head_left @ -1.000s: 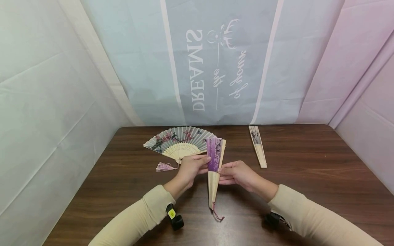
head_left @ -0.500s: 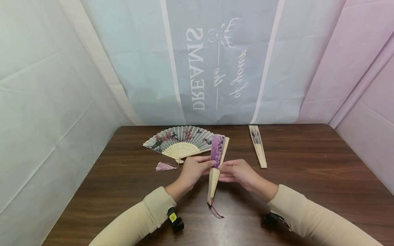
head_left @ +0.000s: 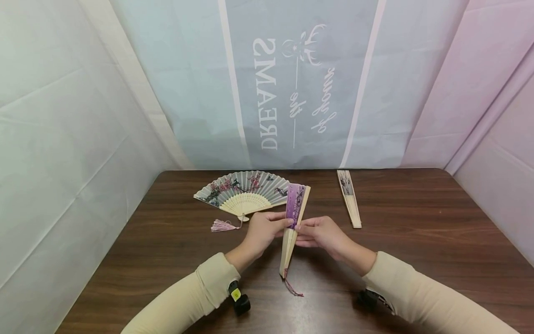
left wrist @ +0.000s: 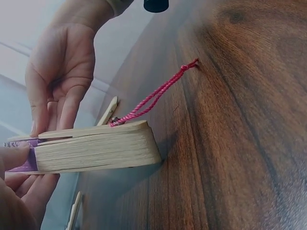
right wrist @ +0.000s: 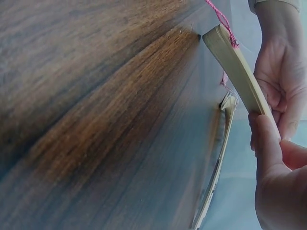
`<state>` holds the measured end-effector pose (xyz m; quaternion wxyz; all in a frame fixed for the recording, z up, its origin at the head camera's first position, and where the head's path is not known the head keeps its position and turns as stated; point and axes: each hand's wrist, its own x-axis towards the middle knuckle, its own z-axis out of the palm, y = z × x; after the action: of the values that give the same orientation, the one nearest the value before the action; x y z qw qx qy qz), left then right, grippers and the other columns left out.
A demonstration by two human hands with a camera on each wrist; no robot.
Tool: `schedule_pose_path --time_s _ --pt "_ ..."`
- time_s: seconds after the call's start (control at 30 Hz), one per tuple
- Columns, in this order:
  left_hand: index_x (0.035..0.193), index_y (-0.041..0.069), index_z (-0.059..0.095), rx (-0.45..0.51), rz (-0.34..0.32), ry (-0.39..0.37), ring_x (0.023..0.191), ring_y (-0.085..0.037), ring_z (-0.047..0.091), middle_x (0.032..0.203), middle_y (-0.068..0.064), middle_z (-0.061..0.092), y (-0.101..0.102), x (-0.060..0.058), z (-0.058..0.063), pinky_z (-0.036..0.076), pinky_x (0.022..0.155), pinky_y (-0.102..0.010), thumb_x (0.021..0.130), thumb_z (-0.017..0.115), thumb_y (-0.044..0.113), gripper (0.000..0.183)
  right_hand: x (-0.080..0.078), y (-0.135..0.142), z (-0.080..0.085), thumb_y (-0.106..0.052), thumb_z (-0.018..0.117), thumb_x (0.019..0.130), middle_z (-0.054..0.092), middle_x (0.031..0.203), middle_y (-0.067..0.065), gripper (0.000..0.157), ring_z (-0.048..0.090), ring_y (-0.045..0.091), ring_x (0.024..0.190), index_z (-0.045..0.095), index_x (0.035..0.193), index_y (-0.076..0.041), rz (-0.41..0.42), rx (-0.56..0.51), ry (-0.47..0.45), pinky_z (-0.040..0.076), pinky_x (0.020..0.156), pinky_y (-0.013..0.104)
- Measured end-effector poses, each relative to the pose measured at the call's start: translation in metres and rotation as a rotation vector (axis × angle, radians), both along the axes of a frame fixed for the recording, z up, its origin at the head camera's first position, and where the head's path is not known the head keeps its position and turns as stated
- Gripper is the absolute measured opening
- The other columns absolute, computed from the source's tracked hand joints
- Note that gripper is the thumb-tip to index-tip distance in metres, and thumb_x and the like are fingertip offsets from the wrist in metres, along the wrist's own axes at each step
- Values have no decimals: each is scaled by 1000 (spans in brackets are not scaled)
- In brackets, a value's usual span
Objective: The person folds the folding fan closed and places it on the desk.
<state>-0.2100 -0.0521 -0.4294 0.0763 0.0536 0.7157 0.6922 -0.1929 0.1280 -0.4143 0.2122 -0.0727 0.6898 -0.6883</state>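
A purple folding fan (head_left: 294,204), folded, is held between my two hands above the table. Its pale wooden sticks (left wrist: 96,151) point back toward me, and a pinkish-red cord loop (left wrist: 158,91) hangs from their end. My left hand (head_left: 259,234) pinches the left side near where the cloth meets the sticks, thumb on top. On the other side, my right hand (head_left: 327,236) pinches the edge at about the same height. A slim gap shows beside one outer stick in the left wrist view. Behind the left hand lies a spread grey floral fan (head_left: 246,202) with a pink tassel (head_left: 224,226).
Another folded fan (head_left: 350,202), pale with a grey patterned cloth, lies at the back right of the dark wooden table (head_left: 417,222). A printed cloth backdrop (head_left: 313,93) rises at the table's far edge, with pale cloth walls on both sides.
The purple fan has shifted slightly away from me and to the right, its upper end leaning more rightward. My left hand has moved a little right with it. The other fans have stayed put.
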Motion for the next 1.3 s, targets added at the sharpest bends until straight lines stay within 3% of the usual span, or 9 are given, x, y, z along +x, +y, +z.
schedule_pose_path --time_s 0.4,0.77,0.9,1.1,1.3 --pt "112 -6 72 -45 27 30 89 -17 73 105 -23 73 2 2 -1 65 76 -32 88 74 8 27 2 -4 -1 -6 56 98 70 110 29 38 74 13 83 55 123 23 -23 27 21 64 85 36" --pt "117 -10 67 37 39 27 96 -27 73 113 -29 69 0 10 -1 64 81 -31 92 67 2 28 0 -6 -2 0 59 97 76 92 8 34 72 10 79 56 121 23 -175 -42 -15 65 79 28" --pt "116 -9 68 15 45 16 92 -22 73 114 -27 70 -1 14 -7 64 79 -29 93 67 4 27 -3 -4 -1 1 58 97 76 90 7 35 73 10 79 53 123 24 -216 -83 -28 65 80 29" --pt "112 -10 70 16 2 -30 79 -15 72 108 -29 71 0 21 -16 66 74 -32 91 69 4 25 -13 4 1 0 57 98 75 89 5 37 72 9 78 51 126 23 -290 -108 -39 65 80 28" --pt "108 -12 71 46 7 -70 75 -14 71 103 -29 72 14 15 -21 66 71 -33 90 70 2 24 -23 16 -4 -2 58 98 75 89 4 40 72 8 79 49 129 23 -309 -88 -48 64 81 27"
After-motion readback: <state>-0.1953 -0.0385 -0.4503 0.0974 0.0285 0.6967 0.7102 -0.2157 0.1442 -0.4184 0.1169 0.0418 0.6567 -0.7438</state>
